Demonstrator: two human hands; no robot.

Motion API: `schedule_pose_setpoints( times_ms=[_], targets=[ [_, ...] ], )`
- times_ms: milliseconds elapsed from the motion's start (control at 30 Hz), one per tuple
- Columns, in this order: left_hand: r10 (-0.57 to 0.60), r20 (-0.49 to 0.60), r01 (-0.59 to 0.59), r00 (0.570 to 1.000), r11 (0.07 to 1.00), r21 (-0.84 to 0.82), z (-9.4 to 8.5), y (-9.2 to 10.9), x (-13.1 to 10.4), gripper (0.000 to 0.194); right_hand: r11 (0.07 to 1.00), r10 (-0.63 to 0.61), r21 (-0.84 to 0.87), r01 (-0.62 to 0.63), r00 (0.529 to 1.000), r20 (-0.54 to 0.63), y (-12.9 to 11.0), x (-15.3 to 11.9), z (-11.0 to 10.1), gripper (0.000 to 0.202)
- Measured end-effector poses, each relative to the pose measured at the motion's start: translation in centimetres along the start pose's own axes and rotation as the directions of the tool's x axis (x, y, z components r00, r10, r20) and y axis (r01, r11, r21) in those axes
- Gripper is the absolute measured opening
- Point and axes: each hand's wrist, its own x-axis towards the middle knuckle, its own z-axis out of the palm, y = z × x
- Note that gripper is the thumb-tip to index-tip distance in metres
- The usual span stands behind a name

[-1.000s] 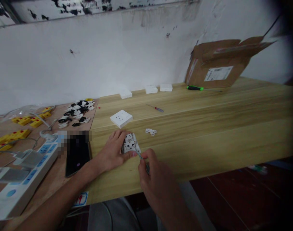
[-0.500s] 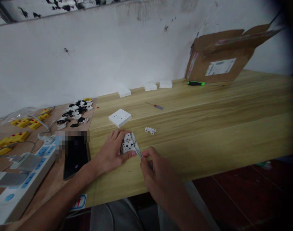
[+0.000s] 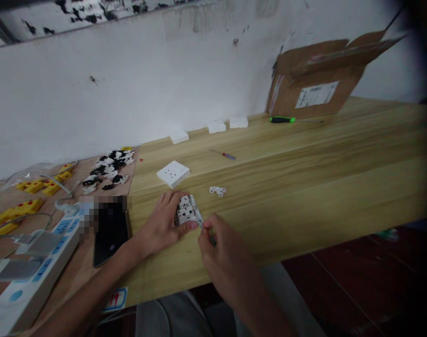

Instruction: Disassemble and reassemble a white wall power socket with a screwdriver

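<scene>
A white socket housing with its inner parts showing lies on the wooden table, and my left hand grips it from the left, thumb along its near edge. My right hand pinches a thin tool, whose tip meets the housing's right edge. A small white plastic part rests to the right of the housing. Behind my left hand sits a square white socket plate. A small screwdriver with a red and purple handle lies farther back.
Three white blocks line the wall. A green and black screwdriver lies by an open cardboard box. Left are a phone, a power strip, yellow pieces and black and white parts.
My right hand has shifted slightly left, and the tool in it is angled a little differently against the housing. The camera view has moved slightly. My left hand keeps its grip.
</scene>
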Motion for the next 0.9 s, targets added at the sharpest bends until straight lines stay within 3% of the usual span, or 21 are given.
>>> schedule_pose_setpoints(
  times_ms=[200,367,533,767,900],
  targets=[
    [0.001,-0.002,-0.001,1.0,1.0,0.001,0.0,-0.1,0.0,0.061,0.998,-0.041,-0.042,0.04,0.999,-0.023,0.2,0.1,0.2,0.01],
    [0.025,-0.007,-0.025,1.0,1.0,-0.006,0.0,0.0,-0.1,0.057,0.951,-0.078,-0.305,0.05,0.994,-0.081,-0.1,-0.7,1.8,0.013],
    [0.043,-0.023,-0.044,0.999,0.999,-0.028,0.0,-0.1,-0.2,0.056,0.892,-0.097,-0.448,0.065,0.994,-0.049,-0.8,-0.3,2.3,0.016],
    [0.019,-0.059,-0.023,0.998,0.997,-0.068,0.3,0.2,-0.5,0.064,0.924,-0.129,-0.37,0.093,0.989,-0.074,0.6,-0.9,1.4,0.019],
    [-0.022,-0.065,0.014,0.998,0.992,-0.122,-0.2,0.3,-0.8,0.056,0.967,-0.135,-0.224,0.12,0.99,-0.05,2.8,-1.3,-1.4,0.022]
  ],
)
